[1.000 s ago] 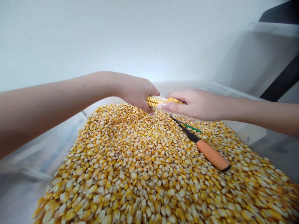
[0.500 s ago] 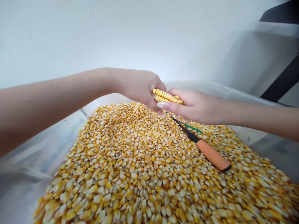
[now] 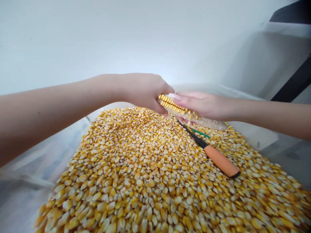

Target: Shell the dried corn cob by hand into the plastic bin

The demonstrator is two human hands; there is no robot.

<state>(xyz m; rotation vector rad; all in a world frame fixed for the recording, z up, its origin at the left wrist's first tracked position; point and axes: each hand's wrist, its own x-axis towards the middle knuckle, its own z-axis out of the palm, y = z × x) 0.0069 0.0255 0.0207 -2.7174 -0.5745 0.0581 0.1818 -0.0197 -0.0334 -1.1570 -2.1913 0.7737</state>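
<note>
Between my hands, above a heap of loose corn kernels (image 3: 136,168), is a corn cob (image 3: 178,110). Rows of yellow kernels cover its left part, while its right part is bare and pale. My left hand (image 3: 145,90) is closed round the left end, its fingertips mostly hidden behind the cob. On the cob's upper side lies the thumb of my right hand (image 3: 201,102), with other fingers partly showing underneath. A few loose kernels fall or cling near the bare part. Below my right hand, a tool with an orange handle (image 3: 222,160) and a thin dark shaft rests on the kernels.
A translucent plastic bin (image 3: 243,94) surrounds the heap, with its wall close behind my hands. Beside the tool's shaft lies a thin green strip (image 3: 200,133). A dark angled bar (image 3: 291,81) stands at the right, in front of the pale wall (image 3: 121,35).
My right thumb has shifted from the cob's near side to its upper side. The bare right part of the cob now shows, with loose kernels coming off it. My left hand keeps its hold.
</note>
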